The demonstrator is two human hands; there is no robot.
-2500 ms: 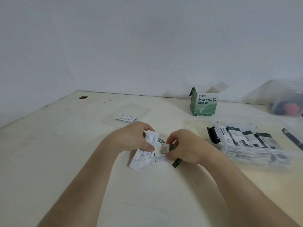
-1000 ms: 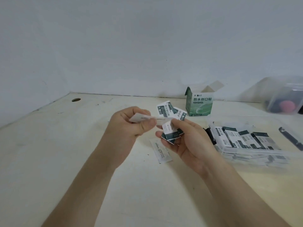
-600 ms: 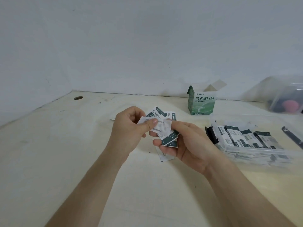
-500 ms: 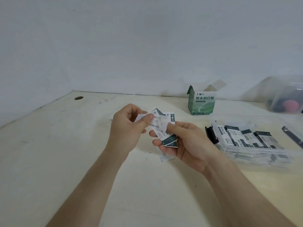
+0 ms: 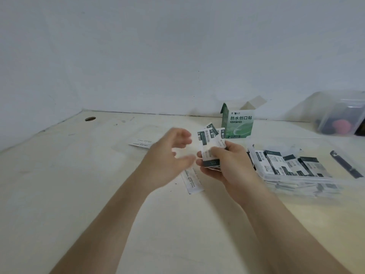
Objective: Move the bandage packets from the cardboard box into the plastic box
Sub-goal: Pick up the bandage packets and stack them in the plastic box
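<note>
The bandage packets (image 5: 210,138) in my right hand (image 5: 227,167) are white with dark green bands; the cardboard box (image 5: 240,128) is green below, white above with dark lettering; the plastic box (image 5: 296,177) is clear.

The left hand (image 5: 166,158) and right hand (image 5: 229,167) are bare, like both forearms (image 5: 122,212).

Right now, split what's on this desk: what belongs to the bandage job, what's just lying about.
Job: bandage packets in the right hand; cardboard box; plastic box, part filled with packets.
Lying about: clear bag with a label; black tool; far container; white strip, purpose unclear.
</note>
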